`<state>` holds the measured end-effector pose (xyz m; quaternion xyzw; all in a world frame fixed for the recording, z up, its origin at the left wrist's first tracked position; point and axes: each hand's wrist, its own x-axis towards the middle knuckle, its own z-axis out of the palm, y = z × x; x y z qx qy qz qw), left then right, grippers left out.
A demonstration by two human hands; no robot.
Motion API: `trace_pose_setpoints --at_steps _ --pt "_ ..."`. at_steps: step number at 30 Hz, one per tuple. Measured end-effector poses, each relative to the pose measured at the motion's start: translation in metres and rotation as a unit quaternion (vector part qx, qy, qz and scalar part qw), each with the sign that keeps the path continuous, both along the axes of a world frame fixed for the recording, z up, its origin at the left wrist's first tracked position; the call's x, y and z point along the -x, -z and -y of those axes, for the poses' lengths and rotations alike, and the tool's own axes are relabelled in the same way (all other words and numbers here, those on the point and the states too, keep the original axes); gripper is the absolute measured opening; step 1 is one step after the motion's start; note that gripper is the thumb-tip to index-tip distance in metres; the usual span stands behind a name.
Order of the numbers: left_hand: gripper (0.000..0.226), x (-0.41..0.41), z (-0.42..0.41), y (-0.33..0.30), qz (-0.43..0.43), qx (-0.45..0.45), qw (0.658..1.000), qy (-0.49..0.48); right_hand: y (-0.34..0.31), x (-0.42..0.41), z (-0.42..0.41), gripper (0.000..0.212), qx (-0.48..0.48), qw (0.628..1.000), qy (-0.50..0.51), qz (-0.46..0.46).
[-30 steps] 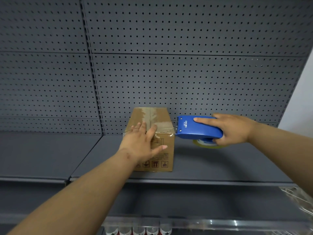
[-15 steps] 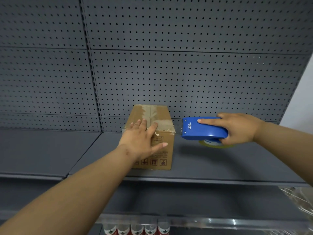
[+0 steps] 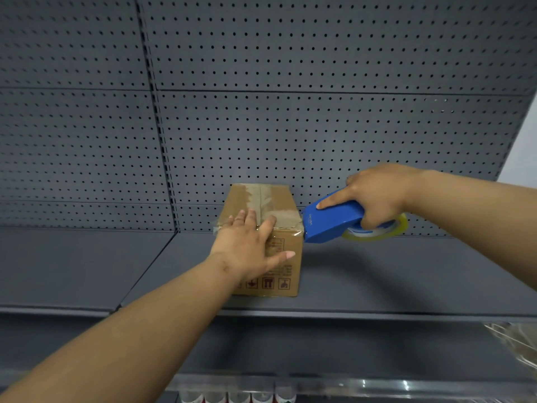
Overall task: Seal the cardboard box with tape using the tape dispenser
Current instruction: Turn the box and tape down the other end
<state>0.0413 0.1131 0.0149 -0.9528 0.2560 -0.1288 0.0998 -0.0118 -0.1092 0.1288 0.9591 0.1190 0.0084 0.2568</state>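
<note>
A small brown cardboard box (image 3: 280, 205) stands on the grey shelf (image 3: 377, 280), its top crossed by strips of clear tape. My left hand (image 3: 250, 245) lies flat over the box's near top edge and front face, fingers spread. My right hand (image 3: 377, 196) grips a blue tape dispenser (image 3: 331, 222), index finger stretched along its top. The dispenser tilts down to the left, and its front end touches the box's upper right corner. A roll of clear yellowish tape (image 3: 380, 231) shows under the dispenser.
A grey pegboard wall (image 3: 290, 126) rises right behind the box. Below the shelf's front edge, a lower shelf holds several bottles (image 3: 238, 398) behind a clear rail. A wire basket (image 3: 517, 341) shows at the lower right.
My right hand has brought the dispenser back left and tilted its nose down against the box's right top corner. My left hand has stayed on the box.
</note>
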Motion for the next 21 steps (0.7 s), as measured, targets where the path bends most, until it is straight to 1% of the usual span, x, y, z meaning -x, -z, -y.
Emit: trace_pose_setpoints --at_steps 6,9,12,14,17,19,21 --pt "0.092 0.001 0.000 0.001 -0.007 -0.004 1.000 0.004 -0.002 0.005 -0.017 0.068 0.019 1.000 0.017 -0.003" --pt "0.092 0.001 0.000 -0.002 -0.003 -0.006 1.000 0.008 0.000 0.010 -0.023 0.065 0.045 0.998 0.025 0.023" --pt "0.092 0.001 -0.001 -0.002 -0.006 -0.001 1.000 0.014 0.043 0.000 -0.032 0.062 0.099 0.995 -0.010 0.021" --pt "0.092 -0.001 -0.005 0.000 -0.007 0.012 1.000 0.012 0.075 -0.013 -0.032 0.062 0.072 0.997 0.023 0.016" --pt "0.092 -0.002 -0.007 0.000 -0.021 0.019 1.000 0.011 0.094 -0.028 -0.010 0.064 0.005 0.993 0.110 0.050" --pt "0.093 -0.001 -0.004 -0.001 -0.026 0.013 1.000 0.012 0.102 -0.028 0.008 0.067 -0.042 0.980 0.169 0.095" --pt "0.094 -0.002 -0.003 -0.002 -0.028 0.009 0.999 0.014 0.112 -0.026 0.021 0.072 -0.084 0.963 0.208 0.149"
